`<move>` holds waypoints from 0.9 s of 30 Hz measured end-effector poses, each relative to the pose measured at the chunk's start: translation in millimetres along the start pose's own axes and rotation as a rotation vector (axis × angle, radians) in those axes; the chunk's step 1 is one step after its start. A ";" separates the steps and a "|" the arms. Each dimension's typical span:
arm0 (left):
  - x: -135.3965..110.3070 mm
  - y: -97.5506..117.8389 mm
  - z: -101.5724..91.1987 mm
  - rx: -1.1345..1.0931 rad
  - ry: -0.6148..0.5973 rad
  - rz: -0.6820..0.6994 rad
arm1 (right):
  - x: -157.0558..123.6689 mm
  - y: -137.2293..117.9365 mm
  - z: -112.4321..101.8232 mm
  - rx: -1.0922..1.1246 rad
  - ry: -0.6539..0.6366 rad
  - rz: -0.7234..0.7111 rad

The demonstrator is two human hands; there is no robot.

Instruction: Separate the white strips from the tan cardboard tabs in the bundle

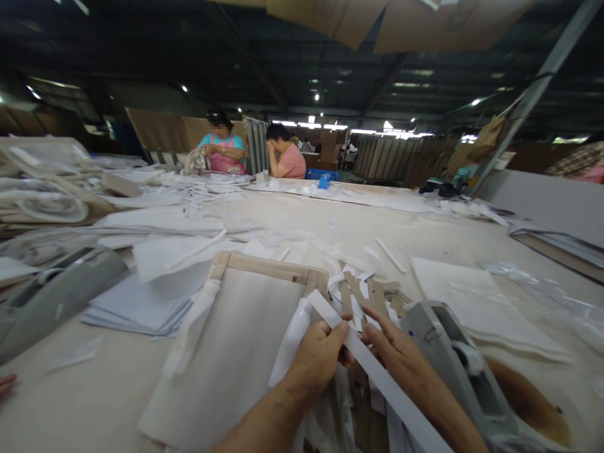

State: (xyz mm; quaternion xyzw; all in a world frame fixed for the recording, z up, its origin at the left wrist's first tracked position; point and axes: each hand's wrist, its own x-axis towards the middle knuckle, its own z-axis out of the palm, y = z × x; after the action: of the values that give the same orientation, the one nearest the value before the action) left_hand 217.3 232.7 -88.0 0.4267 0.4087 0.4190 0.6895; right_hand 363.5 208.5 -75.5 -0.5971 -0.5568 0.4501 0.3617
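Note:
My left hand (317,358) is closed in a pinch on a long white paper strip (372,368) that runs diagonally from upper left to the bottom right. My right hand (401,355) lies against the same strip from the right, fingers curled on its edge. Under both hands lies a beige fabric bag (236,352) with white handles, flat on the table. Just beyond my fingers sits a heap of short brown and white strips (365,292).
A grey tape dispenser (453,365) stands right of my right hand; another (51,296) lies at far left. Stacked white sheets (141,308) and fabric piles cover the table. Two people (255,154) sit at the far end. A fingertip (7,384) shows at the left edge.

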 end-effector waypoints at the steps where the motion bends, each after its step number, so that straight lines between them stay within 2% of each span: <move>1: 1.0 -0.7 0.0 0.027 -0.004 0.020 | -2.2 -2.6 0.2 0.052 -0.080 -0.021; 3: 1.8 -3.0 -0.5 0.087 -0.024 0.055 | -4.5 -4.4 -0.6 0.141 -0.182 -0.069; 4: 1.2 -4.6 -0.8 0.126 -0.034 0.072 | -4.1 -3.6 -1.8 0.166 -0.160 -0.079; 5: 0.0 -6.4 -1.0 0.191 -0.042 0.093 | -2.8 -1.7 -3.7 0.151 -0.085 -0.078; 7: -4.5 -10.0 -0.8 0.438 -0.069 0.163 | 2.3 4.0 -8.0 -0.020 0.174 -0.060; 9: -10.6 -12.4 1.1 0.777 -0.109 0.247 | 8.2 10.7 -10.8 -0.329 0.410 -0.043; 11: -16.5 -13.2 5.1 1.057 -0.132 0.276 | 13.2 16.5 -10.2 -0.644 0.511 -0.074; 13: -20.2 -13.3 9.9 1.214 -0.104 0.241 | 16.4 20.5 -7.2 -0.852 0.542 -0.118; 15: -20.6 -14.0 13.6 1.302 -0.056 0.193 | 18.1 22.5 -4.0 -0.952 0.566 -0.130; 19: -13.5 -16.4 11.7 1.411 0.039 0.169 | 18.5 21.5 -3.1 -0.936 0.536 -0.089; 23: -6.8 -14.8 3.8 1.467 0.009 0.168 | 16.6 19.4 -5.2 -0.892 0.467 -0.055; 27: -6.7 -15.0 2.2 1.481 0.001 0.184 | 15.6 20.6 -3.3 -0.875 0.452 -0.083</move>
State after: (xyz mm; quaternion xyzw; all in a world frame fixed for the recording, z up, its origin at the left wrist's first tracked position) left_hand 220.7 221.6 -99.9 0.8118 0.5469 0.0899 0.1836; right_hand 373.2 221.8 -95.8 -0.7528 -0.6248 0.0185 0.2063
